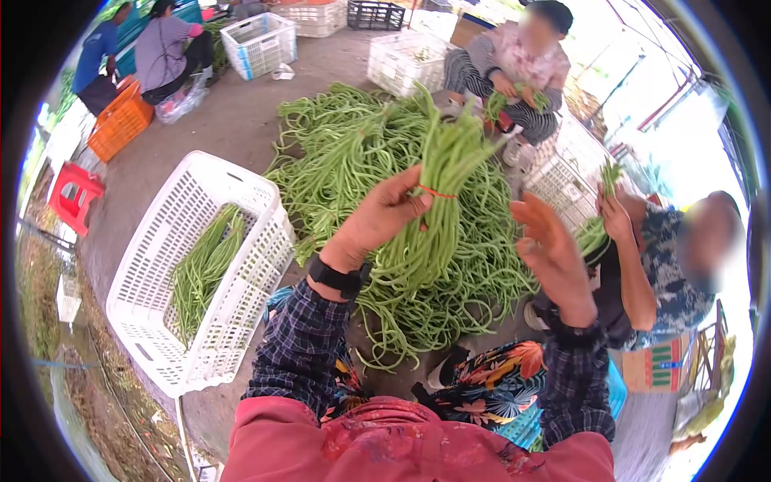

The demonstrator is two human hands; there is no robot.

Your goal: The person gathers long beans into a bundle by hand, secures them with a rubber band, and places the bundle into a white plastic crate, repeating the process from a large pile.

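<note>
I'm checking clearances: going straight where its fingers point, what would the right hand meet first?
The right hand would probably meet the top of the bean bundle in the left hand, though depth is unclear and it might pass beside.

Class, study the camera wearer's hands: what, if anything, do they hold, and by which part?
The left hand holds a green bean bundle at its red band; the right hand is open and empty.

The left hand [391,210] is closed, its wrist banded; the right hand [554,249] is open, fingers bent.
</note>
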